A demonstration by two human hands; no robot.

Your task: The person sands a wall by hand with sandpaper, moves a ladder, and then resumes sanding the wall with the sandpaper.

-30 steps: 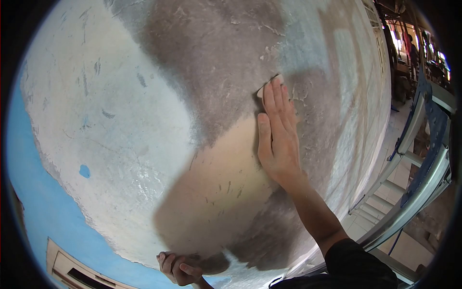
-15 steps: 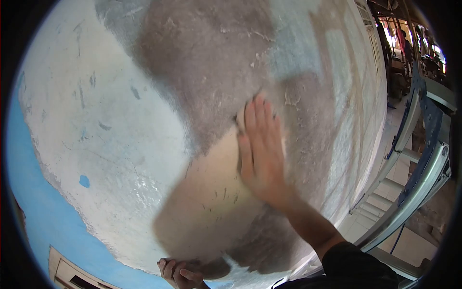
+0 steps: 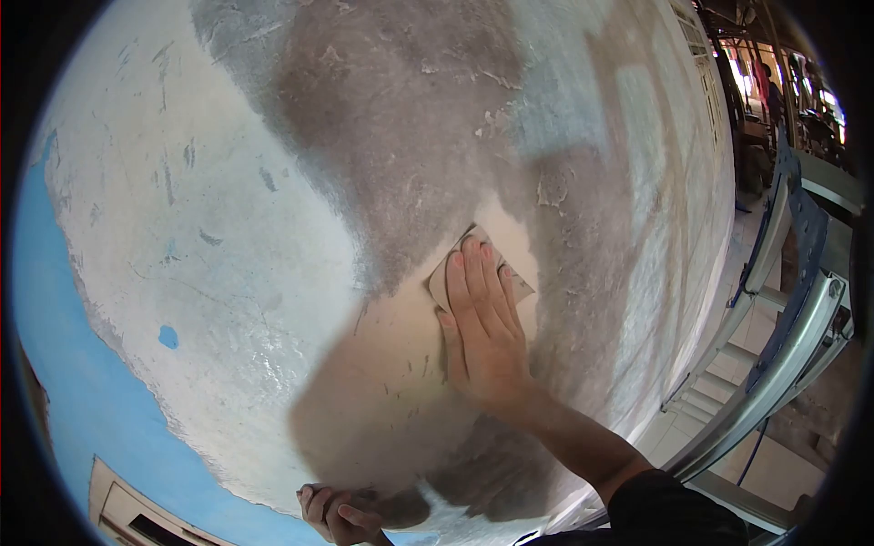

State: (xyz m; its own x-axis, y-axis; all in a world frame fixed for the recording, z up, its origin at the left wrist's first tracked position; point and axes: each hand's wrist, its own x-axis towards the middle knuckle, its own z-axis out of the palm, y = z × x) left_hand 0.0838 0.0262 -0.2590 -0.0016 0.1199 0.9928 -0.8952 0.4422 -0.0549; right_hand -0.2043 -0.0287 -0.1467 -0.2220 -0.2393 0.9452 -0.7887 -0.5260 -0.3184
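Observation:
My right hand [image 3: 482, 318] lies with its fingers flat on a small sheet of sandpaper [image 3: 439, 284], pressing it against the wall [image 3: 401, 164]. The sheet's corners stick out around my fingers. Under and below it is a smooth cream patch [image 3: 364, 350], bordered by rough grey plaster and whitish areas. Low in the view, my left hand [image 3: 337, 514] is closed with curled fingers near the wall's lower part. Whatever it may hold is hidden.
A metal ladder [image 3: 792, 364] with a blue part stands to the right. Blue paint [image 3: 68, 273] borders the rough wall edge at left, with a pale framed fixture [image 3: 137, 510] at lower left. A person [image 3: 774, 96] is far off at upper right.
My right hand has slid a little down the wall with the sandpaper, uncovering the top of the cream patch. My left hand has stayed in about the same place.

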